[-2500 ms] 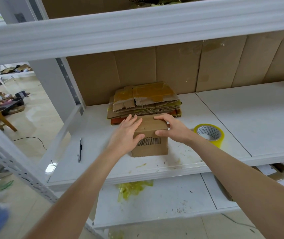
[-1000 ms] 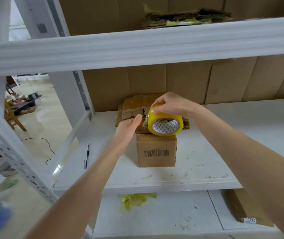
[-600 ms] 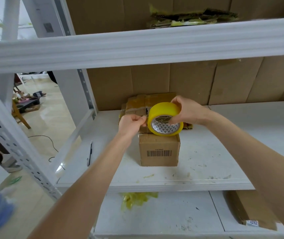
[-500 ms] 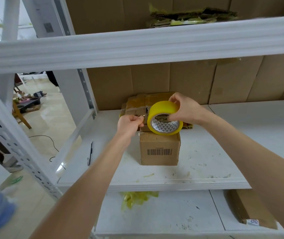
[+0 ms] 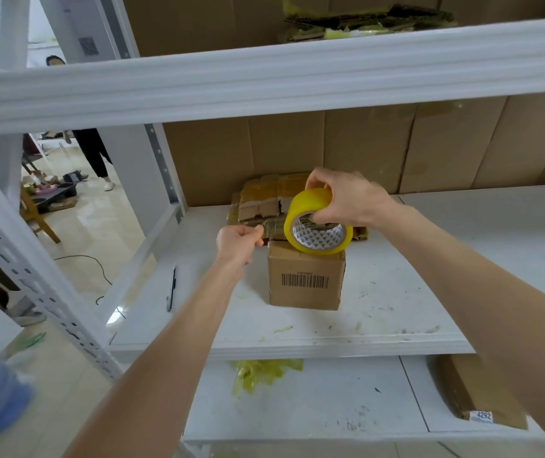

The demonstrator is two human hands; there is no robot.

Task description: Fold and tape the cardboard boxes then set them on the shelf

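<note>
Head view: our right hand (image 5: 347, 200) grips the tape roll (image 5: 309, 206) over the box (image 5: 305, 279) near the front edge of the shelf (image 5: 396, 328); our left hand (image 5: 236, 241), leftward, pinches its end.

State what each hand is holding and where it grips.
Right hand grips the tape roll by its upper rim; left hand pinches the roll's free end.

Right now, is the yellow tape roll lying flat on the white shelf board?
No, the right hand grips the tape roll over the cardboard box, off the shelf board.
</note>
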